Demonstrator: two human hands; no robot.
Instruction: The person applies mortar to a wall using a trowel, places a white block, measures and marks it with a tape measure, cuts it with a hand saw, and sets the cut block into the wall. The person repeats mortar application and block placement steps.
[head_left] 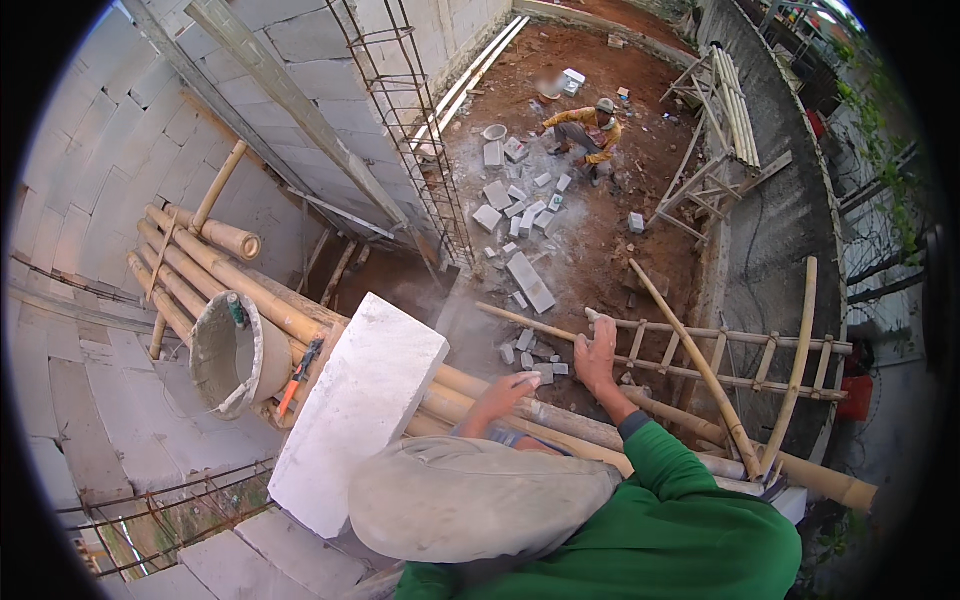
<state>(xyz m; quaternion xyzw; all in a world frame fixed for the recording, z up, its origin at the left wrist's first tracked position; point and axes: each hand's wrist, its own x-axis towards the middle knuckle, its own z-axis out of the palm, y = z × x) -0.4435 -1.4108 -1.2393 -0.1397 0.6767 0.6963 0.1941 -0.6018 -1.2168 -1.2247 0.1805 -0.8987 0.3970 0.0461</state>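
My left hand is beside my bent knee, above the bamboo poles. Its fingers are drawn together, with dusty tips; whatever may be between them is too small to make out. Farther right, my right hand is raised in a green sleeve, thumb and fingers apart. It overlaps the end of a bamboo ladder in view; I cannot tell whether they touch. A big white lightweight block lies on the poles left of my knee. Next to it are a mortar-coated bucket and an orange-handled tool.
Far below, a co-worker in yellow crouches by scattered broken blocks on red soil. Block walls rise at the left, beside a rebar column. Slanted bamboo poles and a wooden trestle stand at the right.
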